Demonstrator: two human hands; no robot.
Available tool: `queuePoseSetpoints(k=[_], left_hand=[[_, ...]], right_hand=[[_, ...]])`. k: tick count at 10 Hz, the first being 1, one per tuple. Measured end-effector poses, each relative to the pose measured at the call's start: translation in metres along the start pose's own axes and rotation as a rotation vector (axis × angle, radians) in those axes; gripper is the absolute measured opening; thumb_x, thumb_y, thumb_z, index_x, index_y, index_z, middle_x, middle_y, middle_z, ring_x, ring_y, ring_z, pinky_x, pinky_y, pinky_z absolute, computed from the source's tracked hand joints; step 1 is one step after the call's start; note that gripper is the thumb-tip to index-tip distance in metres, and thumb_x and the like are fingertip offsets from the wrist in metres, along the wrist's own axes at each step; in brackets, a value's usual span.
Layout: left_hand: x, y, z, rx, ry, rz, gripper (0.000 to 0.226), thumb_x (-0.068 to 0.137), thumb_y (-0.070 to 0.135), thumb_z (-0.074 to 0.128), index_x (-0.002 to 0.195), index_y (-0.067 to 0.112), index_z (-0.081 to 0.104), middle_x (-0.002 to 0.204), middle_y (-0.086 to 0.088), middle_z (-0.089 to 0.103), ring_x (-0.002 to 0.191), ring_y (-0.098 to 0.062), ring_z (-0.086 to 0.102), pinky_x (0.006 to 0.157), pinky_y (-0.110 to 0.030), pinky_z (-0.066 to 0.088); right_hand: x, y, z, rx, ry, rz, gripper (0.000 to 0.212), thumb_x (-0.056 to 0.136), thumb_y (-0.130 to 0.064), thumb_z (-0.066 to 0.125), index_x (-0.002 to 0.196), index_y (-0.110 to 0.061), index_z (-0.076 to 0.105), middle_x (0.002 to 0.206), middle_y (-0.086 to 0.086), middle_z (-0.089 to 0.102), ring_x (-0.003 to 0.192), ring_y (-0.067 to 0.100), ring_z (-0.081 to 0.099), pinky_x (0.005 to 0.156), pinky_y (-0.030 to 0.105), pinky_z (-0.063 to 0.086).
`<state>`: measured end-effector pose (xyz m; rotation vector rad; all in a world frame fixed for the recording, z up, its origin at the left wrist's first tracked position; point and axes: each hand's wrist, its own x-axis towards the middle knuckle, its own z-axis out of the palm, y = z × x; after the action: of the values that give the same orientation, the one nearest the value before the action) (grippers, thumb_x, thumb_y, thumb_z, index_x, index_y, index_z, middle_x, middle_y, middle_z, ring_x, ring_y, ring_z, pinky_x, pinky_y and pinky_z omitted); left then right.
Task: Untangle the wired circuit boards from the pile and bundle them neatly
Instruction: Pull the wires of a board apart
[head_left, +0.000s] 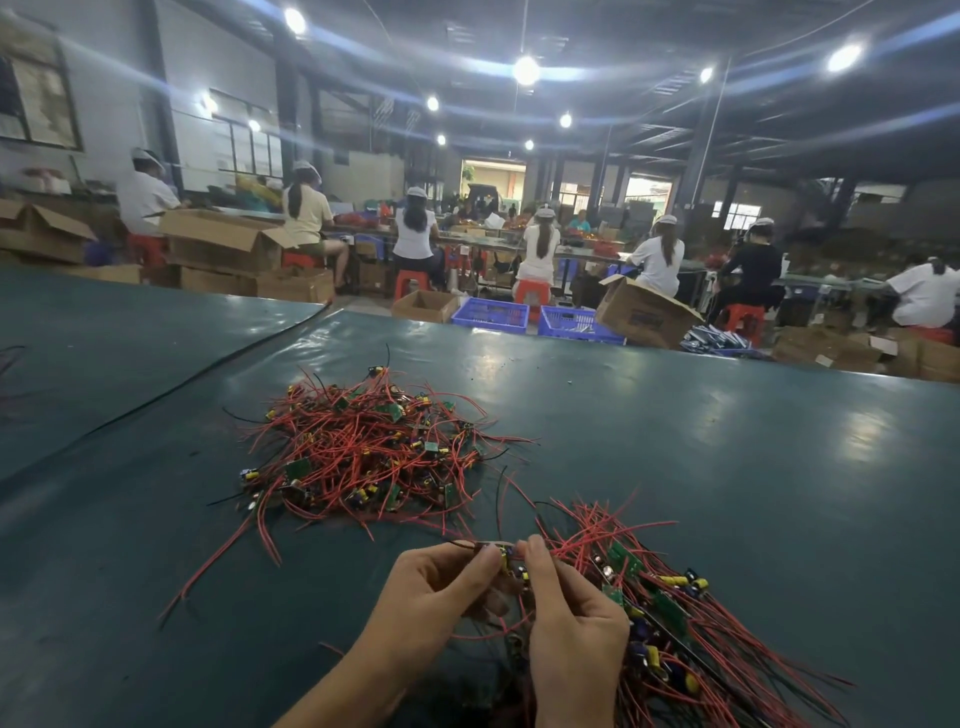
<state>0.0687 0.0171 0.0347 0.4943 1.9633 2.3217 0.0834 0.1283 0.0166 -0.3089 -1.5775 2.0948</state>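
Both hands pinching one wired board (511, 564) between fingertips, left hand (434, 597), right hand (569, 618); tangled pile (369, 452) mid-worktop (727, 467), well apart; sorted bundle (665, 613) beside right hand; likely mid-untangle; next: free its red leads, lay aligned onto bundle.
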Motion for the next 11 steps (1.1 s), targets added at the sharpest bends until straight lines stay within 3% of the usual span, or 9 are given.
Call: queuePoseSetpoints(k=[2, 3, 4, 5, 6, 7, 8, 9, 11], left_hand=[[0.005, -0.007, -0.006, 0.052, 0.028, 0.009, 0.035, 0.068, 0.047, 0.065, 0.068, 0.014, 0.077, 0.072, -0.012, 0.073, 0.06, -0.013, 0.063, 0.06, -0.022, 0.051], [0.008, -0.002, -0.013, 0.042, 0.039, 0.016, 0.032, 0.07, 0.045, 0.065, 0.067, 0.015, 0.078, 0.07, -0.014, 0.072, 0.06, -0.016, 0.063, 0.061, -0.026, 0.052], [0.008, -0.002, -0.014, 0.059, 0.033, 0.042, 0.031, 0.072, 0.044, 0.065, 0.068, 0.015, 0.078, 0.07, -0.012, 0.073, 0.059, -0.015, 0.063, 0.059, -0.024, 0.052], [0.008, -0.007, -0.013, 0.036, 0.086, 0.021, 0.035, 0.069, 0.048, 0.066, 0.067, 0.015, 0.078, 0.071, -0.013, 0.073, 0.058, -0.015, 0.063, 0.059, -0.025, 0.051], [0.011, -0.01, -0.015, -0.034, 0.105, -0.024, 0.036, 0.066, 0.048, 0.069, 0.07, 0.013, 0.078, 0.071, -0.014, 0.072, 0.057, -0.015, 0.063, 0.061, -0.027, 0.052], [0.01, -0.012, -0.014, -0.002, 0.034, -0.051, 0.033, 0.067, 0.047, 0.07, 0.074, 0.016, 0.079, 0.07, -0.009, 0.073, 0.057, -0.012, 0.064, 0.06, -0.023, 0.053], [0.009, -0.012, -0.014, 0.059, 0.008, -0.042, 0.034, 0.068, 0.049, 0.069, 0.07, 0.015, 0.078, 0.07, -0.01, 0.073, 0.058, -0.013, 0.063, 0.061, -0.022, 0.052], [0.013, -0.01, -0.019, -0.054, 0.1, -0.04, 0.035, 0.066, 0.044, 0.071, 0.063, 0.01, 0.076, 0.067, -0.015, 0.07, 0.056, -0.015, 0.061, 0.057, -0.023, 0.052], [0.014, -0.01, -0.018, -0.023, 0.255, 0.0, 0.033, 0.073, 0.042, 0.064, 0.064, 0.012, 0.077, 0.071, -0.011, 0.073, 0.051, -0.011, 0.061, 0.053, -0.019, 0.051]], right_hand=[[0.007, -0.011, -0.009, 0.108, 0.061, 0.071, 0.012, 0.072, -0.029, 0.073, 0.064, -0.022, 0.079, 0.048, -0.009, 0.06, 0.041, 0.002, 0.052, 0.04, 0.012, 0.041], [0.019, -0.016, -0.023, 0.254, 0.203, 0.085, 0.014, 0.082, -0.021, 0.071, 0.074, -0.012, 0.078, 0.042, -0.009, 0.04, 0.034, 0.002, 0.027, 0.033, 0.015, 0.024], [0.025, -0.019, -0.033, 0.286, 0.269, 0.03, 0.015, 0.087, -0.019, 0.069, 0.075, -0.015, 0.076, 0.046, -0.008, 0.044, 0.036, 0.002, 0.026, 0.033, 0.016, 0.024], [0.023, -0.016, -0.03, 0.235, 0.201, 0.048, 0.02, 0.079, -0.036, 0.07, 0.073, -0.018, 0.072, 0.05, -0.008, 0.046, 0.036, 0.002, 0.028, 0.032, 0.015, 0.026], [0.015, -0.006, -0.016, 0.049, -0.01, 0.097, 0.035, 0.067, -0.051, 0.07, 0.073, -0.017, 0.075, 0.051, -0.008, 0.055, 0.044, 0.003, 0.043, 0.05, 0.02, 0.04], [0.005, 0.002, 0.001, -0.085, -0.13, 0.067, 0.019, 0.079, -0.037, 0.069, 0.07, -0.023, 0.079, 0.067, -0.002, 0.073, 0.068, 0.015, 0.068, 0.073, 0.037, 0.056], [0.01, -0.003, -0.006, -0.039, -0.029, 0.084, 0.024, 0.089, -0.026, 0.063, 0.071, -0.028, 0.079, 0.065, -0.005, 0.07, 0.057, 0.005, 0.064, 0.058, 0.026, 0.05], [0.023, -0.013, -0.026, 0.169, 0.145, 0.154, 0.024, 0.09, -0.028, 0.061, 0.078, -0.017, 0.079, 0.054, -0.006, 0.054, 0.037, 0.002, 0.033, 0.035, 0.016, 0.028], [0.019, -0.011, -0.021, 0.121, 0.079, 0.144, 0.02, 0.092, -0.03, 0.061, 0.097, -0.012, 0.068, 0.068, 0.005, 0.071, 0.035, 0.006, 0.038, 0.032, 0.018, 0.03]])
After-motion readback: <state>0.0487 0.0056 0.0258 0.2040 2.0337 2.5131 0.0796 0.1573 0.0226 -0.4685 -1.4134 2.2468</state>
